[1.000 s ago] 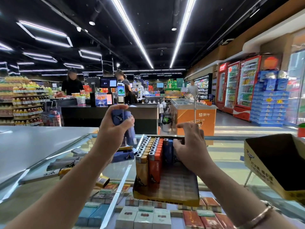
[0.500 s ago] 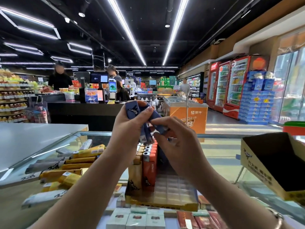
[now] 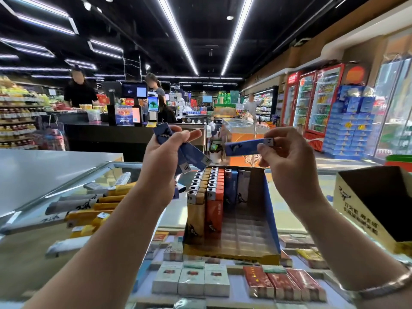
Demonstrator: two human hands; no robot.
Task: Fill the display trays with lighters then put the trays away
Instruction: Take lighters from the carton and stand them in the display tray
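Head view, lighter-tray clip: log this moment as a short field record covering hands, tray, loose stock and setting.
left hand: grips a bunch of blue lighters
right hand: pinches a single blue lighter by its metal end
display tray: partly filled; yellow, orange, blue and grey rows at left, right side empty
loose lighters: yellow and grey, lying on glass counter
empty carton: far right

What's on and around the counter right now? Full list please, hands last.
Display tray: one, blue and yellow, on glass counter; tan, orange, blue, grey lighter rows started.
Loose lighters: several, yellow and grey, counter left.
Empty carton: one, yellow, right.
Cigarette packs: many, under glass.
Left hand: holds several blue lighters.
Right hand: pinches single blue lighter.
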